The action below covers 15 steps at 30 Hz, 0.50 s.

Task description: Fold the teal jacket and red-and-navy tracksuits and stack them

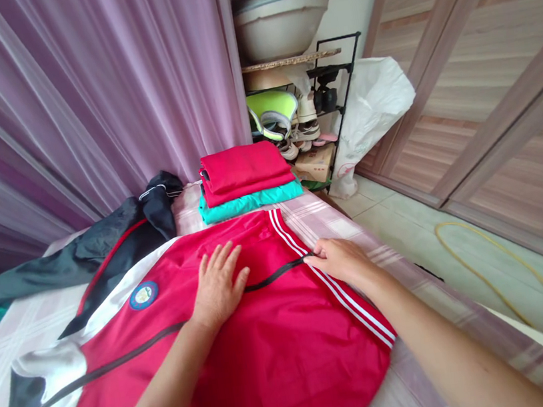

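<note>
A red zip-up jacket (pixel 273 358) with white shoulder parts and a dark collar lies spread, front up, on the plaid bedsheet (pixel 406 299). My left hand (pixel 217 288) rests flat on its front, fingers spread, across the black zipper line. At the striped hem, my right hand (pixel 337 258) pinches the jacket's edge at the bottom end of the zipper. A round blue badge (pixel 143 295) sits on the chest. Beyond the hem lies a folded stack with red clothes (pixel 246 170) over a turquoise garment (pixel 251 202).
A dark garment (pixel 118 232) lies at the left by the purple curtain (pixel 84 95). Past the bed stand a black shoe rack (pixel 346 85) with a large basin (pixel 284 23) on top, and a white plastic bag (pixel 372 98). A yellow hoop (pixel 483 234) lies on the floor before the wooden wardrobe (pixel 490 71).
</note>
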{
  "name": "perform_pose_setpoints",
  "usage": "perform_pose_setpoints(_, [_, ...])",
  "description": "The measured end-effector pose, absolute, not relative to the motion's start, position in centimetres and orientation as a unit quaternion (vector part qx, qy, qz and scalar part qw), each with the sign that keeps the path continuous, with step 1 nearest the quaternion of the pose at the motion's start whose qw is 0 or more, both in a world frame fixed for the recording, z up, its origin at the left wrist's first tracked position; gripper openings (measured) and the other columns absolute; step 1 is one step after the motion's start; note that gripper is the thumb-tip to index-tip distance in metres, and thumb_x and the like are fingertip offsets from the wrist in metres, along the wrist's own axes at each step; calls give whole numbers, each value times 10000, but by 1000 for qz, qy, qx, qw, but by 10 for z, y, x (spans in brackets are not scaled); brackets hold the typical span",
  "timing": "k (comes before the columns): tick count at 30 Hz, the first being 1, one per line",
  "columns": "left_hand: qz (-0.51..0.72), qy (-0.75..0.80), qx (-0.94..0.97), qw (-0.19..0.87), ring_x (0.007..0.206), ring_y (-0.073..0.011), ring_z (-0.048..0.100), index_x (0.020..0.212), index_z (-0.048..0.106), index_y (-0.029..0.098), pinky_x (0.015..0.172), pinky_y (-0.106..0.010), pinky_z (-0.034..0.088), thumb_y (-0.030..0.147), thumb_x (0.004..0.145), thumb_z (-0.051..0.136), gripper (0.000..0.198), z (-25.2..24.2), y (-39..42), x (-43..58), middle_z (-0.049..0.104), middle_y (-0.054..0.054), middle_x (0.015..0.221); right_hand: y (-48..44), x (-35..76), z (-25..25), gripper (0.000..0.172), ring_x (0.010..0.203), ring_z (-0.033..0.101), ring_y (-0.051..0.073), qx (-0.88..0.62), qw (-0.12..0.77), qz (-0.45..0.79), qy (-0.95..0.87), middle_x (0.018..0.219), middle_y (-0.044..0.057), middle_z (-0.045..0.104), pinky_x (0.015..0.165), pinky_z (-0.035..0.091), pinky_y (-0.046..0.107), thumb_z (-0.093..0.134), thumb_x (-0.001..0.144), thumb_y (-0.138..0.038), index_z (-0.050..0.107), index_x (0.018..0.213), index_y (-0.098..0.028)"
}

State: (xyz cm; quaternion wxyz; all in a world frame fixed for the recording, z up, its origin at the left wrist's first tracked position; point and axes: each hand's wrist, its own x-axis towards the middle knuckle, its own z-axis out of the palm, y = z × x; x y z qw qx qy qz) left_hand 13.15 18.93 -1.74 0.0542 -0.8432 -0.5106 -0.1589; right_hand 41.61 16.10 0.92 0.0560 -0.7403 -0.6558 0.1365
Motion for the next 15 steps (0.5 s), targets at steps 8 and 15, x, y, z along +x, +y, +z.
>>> perform_pose_setpoints(8, [-77,-426,-900,-48,1428,-325,399,1448,495,288,1156,-666,262,590,946,453,588,-23,147,187,480,-93,1524,159,403,20,327,982,682,246,-746,26,111,-656,1043,127,738,787,442,316,586,908,-460,680,1045,-179])
perform_pose_setpoints(15, [-96,-426,-898,-47,1419,-323,410,1422,528,293,1157,-655,269,584,946,457,562,-25,149,183,501,-94,1508,161,410,18,248,1009,666,235,-730,70,101,-673,1095,104,723,815,440,312,615,890,-402,678,1012,-196])
